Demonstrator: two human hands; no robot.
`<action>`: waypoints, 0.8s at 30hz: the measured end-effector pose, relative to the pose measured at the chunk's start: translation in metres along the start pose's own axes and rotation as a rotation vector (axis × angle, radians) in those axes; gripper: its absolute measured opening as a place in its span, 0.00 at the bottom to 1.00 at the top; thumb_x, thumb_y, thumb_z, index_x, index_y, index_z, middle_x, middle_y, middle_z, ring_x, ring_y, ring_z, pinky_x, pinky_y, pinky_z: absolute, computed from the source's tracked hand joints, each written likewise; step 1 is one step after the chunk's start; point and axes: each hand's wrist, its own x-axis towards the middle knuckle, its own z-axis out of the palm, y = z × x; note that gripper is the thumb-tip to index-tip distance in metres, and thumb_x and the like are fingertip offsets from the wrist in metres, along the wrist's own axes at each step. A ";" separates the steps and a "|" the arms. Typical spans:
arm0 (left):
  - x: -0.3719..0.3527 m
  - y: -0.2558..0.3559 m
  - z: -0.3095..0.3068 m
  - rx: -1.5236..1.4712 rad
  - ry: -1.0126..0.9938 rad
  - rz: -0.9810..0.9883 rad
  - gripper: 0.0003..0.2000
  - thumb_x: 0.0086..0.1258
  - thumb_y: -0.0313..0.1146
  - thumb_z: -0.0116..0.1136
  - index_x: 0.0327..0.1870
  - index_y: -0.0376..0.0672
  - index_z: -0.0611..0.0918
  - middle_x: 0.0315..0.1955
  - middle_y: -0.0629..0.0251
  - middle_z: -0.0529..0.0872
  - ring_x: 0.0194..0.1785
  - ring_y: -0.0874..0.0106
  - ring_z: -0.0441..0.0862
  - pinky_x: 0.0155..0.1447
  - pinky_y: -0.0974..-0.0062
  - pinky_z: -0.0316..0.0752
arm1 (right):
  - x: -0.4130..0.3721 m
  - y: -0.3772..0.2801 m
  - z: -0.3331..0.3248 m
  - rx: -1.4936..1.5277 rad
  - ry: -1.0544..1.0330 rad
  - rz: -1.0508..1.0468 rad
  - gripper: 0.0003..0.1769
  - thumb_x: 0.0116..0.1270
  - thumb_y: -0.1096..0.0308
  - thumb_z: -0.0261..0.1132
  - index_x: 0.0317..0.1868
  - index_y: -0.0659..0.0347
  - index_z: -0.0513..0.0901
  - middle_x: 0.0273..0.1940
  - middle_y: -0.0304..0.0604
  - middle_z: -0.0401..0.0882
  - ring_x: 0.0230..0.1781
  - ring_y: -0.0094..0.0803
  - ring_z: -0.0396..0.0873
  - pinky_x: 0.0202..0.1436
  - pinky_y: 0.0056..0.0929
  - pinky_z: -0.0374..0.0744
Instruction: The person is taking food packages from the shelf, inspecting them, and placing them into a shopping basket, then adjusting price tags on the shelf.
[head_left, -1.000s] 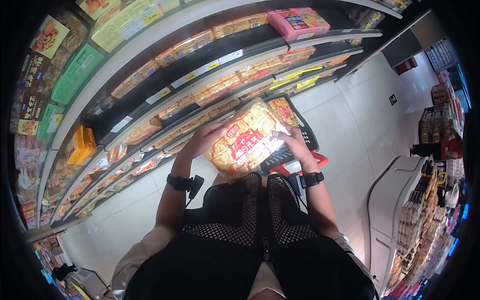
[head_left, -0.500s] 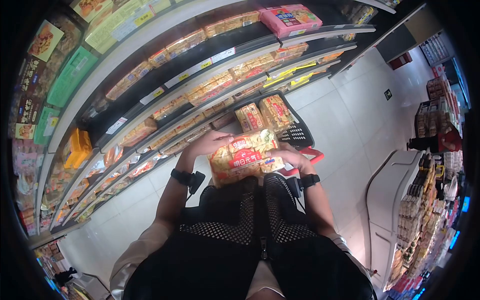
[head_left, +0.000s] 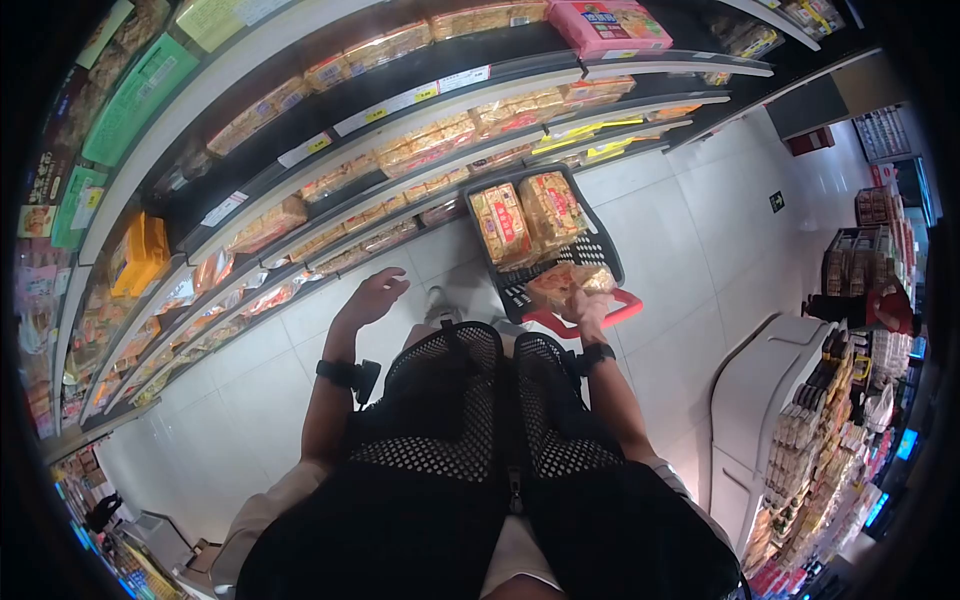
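Right now, the wrapped packet (head_left: 556, 286) is at the near edge of the black basket (head_left: 577, 252), by the red handle (head_left: 629, 308); whether it touches the basket floor, I can't tell. The right hand (head_left: 592, 307) is clamped on it, a grip that seems to call for steady support. Two packs (head_left: 503, 226) lie toward the far edge. The left hand (head_left: 374, 298), fingers apart, hangs empty near the shelves (head_left: 330, 205).

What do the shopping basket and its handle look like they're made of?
The basket looks like molded black plastic, judging by its rows of cut-out holes and dark, fairly matte rim. The handle seems to be smooth red plastic, evenly colored, though coated metal isn't ruled out.
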 end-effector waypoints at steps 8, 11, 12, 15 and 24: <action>-0.011 0.004 0.000 0.030 0.000 0.012 0.23 0.72 0.46 0.57 0.61 0.41 0.76 0.36 0.62 0.84 0.40 0.74 0.80 0.45 0.74 0.75 | -0.015 -0.026 0.000 -0.385 -0.470 -0.315 0.30 0.58 0.52 0.67 0.54 0.64 0.75 0.42 0.55 0.85 0.36 0.46 0.86 0.41 0.38 0.84; -0.020 -0.008 -0.011 0.083 0.042 -0.038 0.23 0.72 0.47 0.57 0.61 0.40 0.76 0.37 0.61 0.84 0.40 0.73 0.81 0.46 0.73 0.76 | -0.037 -0.034 -0.007 -0.015 -0.329 0.132 0.26 0.61 0.52 0.63 0.49 0.66 0.78 0.39 0.61 0.84 0.35 0.52 0.86 0.43 0.42 0.84; -0.024 -0.010 -0.015 0.087 0.052 -0.051 0.24 0.72 0.47 0.57 0.62 0.39 0.75 0.38 0.60 0.85 0.41 0.72 0.82 0.47 0.72 0.76 | -0.040 -0.028 -0.010 -0.276 -0.152 -0.178 0.25 0.61 0.52 0.63 0.46 0.67 0.80 0.38 0.62 0.84 0.36 0.53 0.86 0.43 0.44 0.84; -0.030 -0.016 -0.027 0.050 0.043 -0.105 0.25 0.72 0.47 0.57 0.62 0.39 0.75 0.39 0.60 0.85 0.41 0.71 0.82 0.47 0.72 0.76 | -0.049 -0.021 -0.016 -0.531 0.075 -0.452 0.20 0.61 0.53 0.64 0.37 0.65 0.82 0.32 0.61 0.84 0.39 0.55 0.84 0.46 0.49 0.82; 0.006 -0.089 -0.110 0.455 0.288 -0.263 0.40 0.65 0.51 0.60 0.71 0.33 0.60 0.72 0.40 0.55 0.77 0.48 0.50 0.76 0.56 0.54 | -0.054 -0.008 -0.013 -0.664 0.007 -0.634 0.13 0.62 0.56 0.61 0.36 0.57 0.82 0.32 0.56 0.85 0.35 0.53 0.85 0.41 0.48 0.82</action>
